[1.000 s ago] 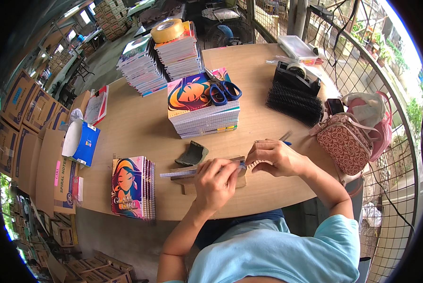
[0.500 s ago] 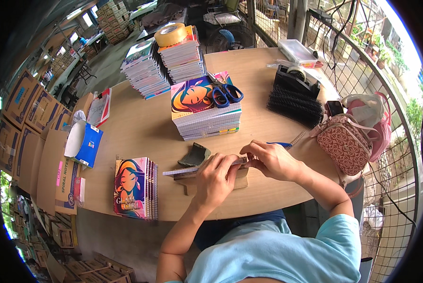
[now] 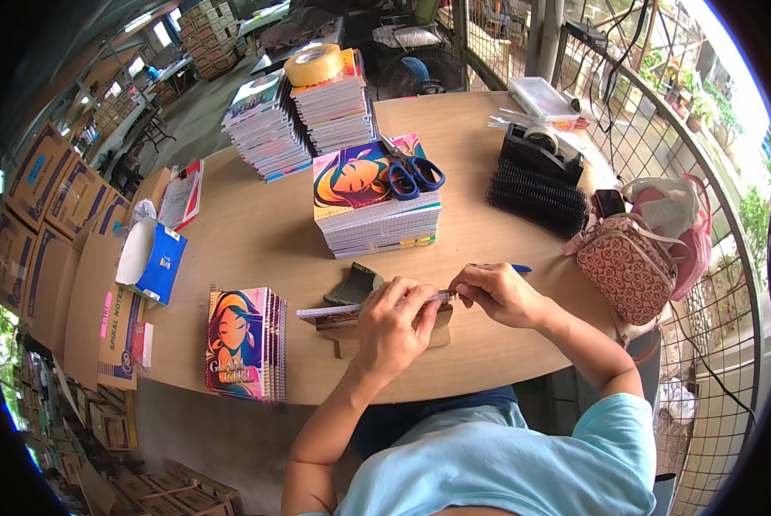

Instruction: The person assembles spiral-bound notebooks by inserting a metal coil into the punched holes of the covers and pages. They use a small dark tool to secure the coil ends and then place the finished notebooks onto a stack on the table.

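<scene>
My left hand is closed on a thin notebook, which stands on its edge with its page side showing at the left. Under it is a small wooden block on the table. My right hand pinches at the right end of the notebook's spine, fingertips almost meeting my left fingers. A bit of spiral wire seems to be between those fingertips; most of it is hidden. Beyond the left hand lies a dark curved piece. A blue pen-like thing pokes out behind my right hand.
Bound notebooks lie at the left. A notebook stack with blue scissors stands ahead, taller stacks with a tape roll behind. Right are black coils, a tape dispenser and a patterned bag.
The wire coil that stuck out beyond my right hand no longer shows there. My right hand has shifted slightly down and right, its fingers drawn into a tighter pinch. My left hand stays in place.
</scene>
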Demonstrator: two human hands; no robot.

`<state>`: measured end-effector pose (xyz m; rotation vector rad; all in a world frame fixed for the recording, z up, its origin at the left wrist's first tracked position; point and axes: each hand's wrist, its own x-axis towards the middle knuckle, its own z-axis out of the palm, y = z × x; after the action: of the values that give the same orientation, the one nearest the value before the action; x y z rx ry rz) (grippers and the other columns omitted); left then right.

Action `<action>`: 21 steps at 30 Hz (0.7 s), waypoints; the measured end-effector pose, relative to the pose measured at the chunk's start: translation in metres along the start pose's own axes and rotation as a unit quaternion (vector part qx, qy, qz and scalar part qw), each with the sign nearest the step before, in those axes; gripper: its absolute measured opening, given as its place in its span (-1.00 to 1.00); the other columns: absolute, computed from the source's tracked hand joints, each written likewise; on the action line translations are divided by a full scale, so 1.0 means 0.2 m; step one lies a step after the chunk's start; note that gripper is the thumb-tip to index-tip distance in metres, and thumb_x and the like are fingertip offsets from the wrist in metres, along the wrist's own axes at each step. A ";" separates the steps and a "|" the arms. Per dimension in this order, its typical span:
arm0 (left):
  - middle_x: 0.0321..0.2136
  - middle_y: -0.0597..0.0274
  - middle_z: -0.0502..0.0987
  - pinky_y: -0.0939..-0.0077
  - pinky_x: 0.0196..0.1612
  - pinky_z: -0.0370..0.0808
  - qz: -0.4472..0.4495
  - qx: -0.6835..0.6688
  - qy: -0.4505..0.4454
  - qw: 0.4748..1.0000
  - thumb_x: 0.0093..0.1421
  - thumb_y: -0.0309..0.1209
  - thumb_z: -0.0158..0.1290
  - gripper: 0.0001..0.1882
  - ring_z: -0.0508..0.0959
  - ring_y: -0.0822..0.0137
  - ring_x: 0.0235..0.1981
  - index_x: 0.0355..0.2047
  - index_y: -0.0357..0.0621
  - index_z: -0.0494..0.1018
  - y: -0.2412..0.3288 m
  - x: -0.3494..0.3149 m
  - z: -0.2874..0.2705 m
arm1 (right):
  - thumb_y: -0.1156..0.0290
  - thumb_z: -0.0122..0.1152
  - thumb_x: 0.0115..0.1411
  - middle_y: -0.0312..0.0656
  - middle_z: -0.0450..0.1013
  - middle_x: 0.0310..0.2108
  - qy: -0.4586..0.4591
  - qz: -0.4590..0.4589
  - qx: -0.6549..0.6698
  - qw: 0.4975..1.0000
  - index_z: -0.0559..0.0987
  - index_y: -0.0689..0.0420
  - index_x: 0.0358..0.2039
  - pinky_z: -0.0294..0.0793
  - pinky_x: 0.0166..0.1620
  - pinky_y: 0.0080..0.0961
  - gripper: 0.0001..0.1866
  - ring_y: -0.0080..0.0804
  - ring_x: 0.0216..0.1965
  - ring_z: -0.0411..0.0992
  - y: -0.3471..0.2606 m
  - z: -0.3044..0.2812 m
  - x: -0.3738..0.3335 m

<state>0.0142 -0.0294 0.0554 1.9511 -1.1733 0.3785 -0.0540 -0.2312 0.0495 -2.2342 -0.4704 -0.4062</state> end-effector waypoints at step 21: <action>-0.27 0.37 0.53 0.40 -0.29 0.40 0.063 0.123 -0.039 0.990 0.10 -0.21 0.24 -0.77 0.53 0.34 -0.36 -0.26 0.05 0.53 0.01 -0.06 0.05 | 0.04 0.06 0.33 0.13 0.37 0.12 -0.236 0.085 -0.075 0.965 0.35 0.15 0.24 0.34 0.16 -0.06 -0.41 0.12 0.13 0.35 0.30 0.21 0.43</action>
<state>0.0052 -0.0298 0.0418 2.1233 -1.3592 0.5389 0.0549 -0.2183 0.0223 -2.4973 -0.4990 0.1960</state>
